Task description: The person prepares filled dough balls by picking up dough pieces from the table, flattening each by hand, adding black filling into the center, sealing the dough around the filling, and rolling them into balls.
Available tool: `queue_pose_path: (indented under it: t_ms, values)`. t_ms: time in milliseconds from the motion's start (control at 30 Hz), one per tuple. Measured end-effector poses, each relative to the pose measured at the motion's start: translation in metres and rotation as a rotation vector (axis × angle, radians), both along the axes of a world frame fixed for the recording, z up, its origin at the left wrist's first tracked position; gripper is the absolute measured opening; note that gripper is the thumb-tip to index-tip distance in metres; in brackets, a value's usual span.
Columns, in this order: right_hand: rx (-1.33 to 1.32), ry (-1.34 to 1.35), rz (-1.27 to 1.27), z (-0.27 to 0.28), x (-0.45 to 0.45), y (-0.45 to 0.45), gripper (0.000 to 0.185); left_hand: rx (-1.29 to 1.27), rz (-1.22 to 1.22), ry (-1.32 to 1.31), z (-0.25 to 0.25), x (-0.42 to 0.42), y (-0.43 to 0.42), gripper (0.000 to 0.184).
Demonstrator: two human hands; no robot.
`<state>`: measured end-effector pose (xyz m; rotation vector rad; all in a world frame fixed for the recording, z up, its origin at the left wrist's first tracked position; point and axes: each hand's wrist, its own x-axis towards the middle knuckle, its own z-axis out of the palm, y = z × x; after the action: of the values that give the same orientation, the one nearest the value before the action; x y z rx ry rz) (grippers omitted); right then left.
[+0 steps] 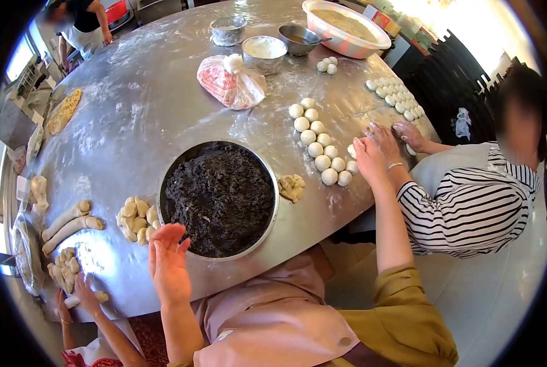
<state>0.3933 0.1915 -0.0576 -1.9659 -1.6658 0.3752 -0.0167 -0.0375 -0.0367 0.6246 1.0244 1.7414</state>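
Note:
My left hand (170, 263) is raised by the near rim of a large round metal basin (277, 202), fingers apart and holding nothing. Dark, crumbly filling (219, 196) is heaped inside the basin. My right hand (370, 160) reaches out to the right, fingers closed around a white dough ball (351, 150), mostly hidden by them. Beside it, rows of round dough balls (316, 148) lie on the metal table (133, 116). A flattened lump of dough (291, 188) sits against the basin's right side, and cut dough pieces (136, 219) are piled at its left.
A co-worker in a striped top (463, 208) works at right near more dough balls (395, 96). Another person's hands (87, 296) roll dough at lower left, near dough logs (68, 223). Farther back are a tied plastic bag (230, 85), metal bowls (265, 54) and a large tub (380, 38).

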Motion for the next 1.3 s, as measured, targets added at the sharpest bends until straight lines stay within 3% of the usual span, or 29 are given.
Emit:
queue_pose_path:
  t_ms: [67,233,333,367,433,467,500,600,700,867,933,1000,1167,1300]
  values:
    - [-0.17,-0.255,-0.009,0.011,0.001,0.008,0.038,-0.036,0.024,-0.007,0.002,0.0,-0.005,0.029]
    - [-0.309,-0.557,0.123,-0.015,0.001,0.032,0.047,-0.199,0.028,0.11,0.009,0.006,-0.007,0.024]
    - [-0.492,-0.633,0.17,-0.061,0.016,0.06,0.052,-0.327,-0.101,0.566,0.019,0.017,0.007,0.02]
    - [-0.43,-0.658,0.242,-0.057,0.015,0.056,0.048,-0.343,-0.125,0.913,0.02,0.017,0.011,0.019]
    - [-0.382,-0.607,0.373,-0.06,0.021,0.059,0.052,-0.195,-0.175,1.348,0.03,0.018,0.021,0.02]
    - [-0.426,-0.577,0.161,-0.049,0.009,0.054,0.051,-0.212,-0.194,1.486,0.034,0.021,0.021,0.019]
    - [-0.372,-0.542,0.138,-0.047,0.008,0.052,0.05,-0.16,-0.224,1.576,0.034,0.021,0.023,0.019]
    - [-0.235,-0.556,0.083,-0.051,0.008,0.049,0.049,-0.062,-0.313,1.734,0.049,0.022,0.03,0.01]
    - [-0.297,-0.531,0.081,-0.059,0.012,0.054,0.051,-0.208,-0.584,1.877,0.073,0.028,0.03,0.005]
    - [-0.313,-0.525,-0.001,-0.036,-0.009,0.04,0.052,-0.202,-0.77,1.983,0.119,0.035,0.034,0.003]
    - [-0.156,-0.49,-0.053,-0.049,0.001,0.04,0.048,-0.234,-0.845,1.969,0.141,0.041,0.037,0.002]
    - [0.034,-0.447,-0.093,-0.072,0.029,0.043,0.039,-0.187,-0.778,1.991,0.157,0.051,0.032,0.006]
    - [0.465,-0.471,-0.213,-0.056,0.023,-0.002,0.027,-0.125,-0.802,2.154,0.196,0.079,0.025,0.008]
    - [0.55,-0.471,-0.204,-0.066,0.025,-0.028,0.024,0.025,-0.751,2.271,0.195,0.099,0.026,0.008]
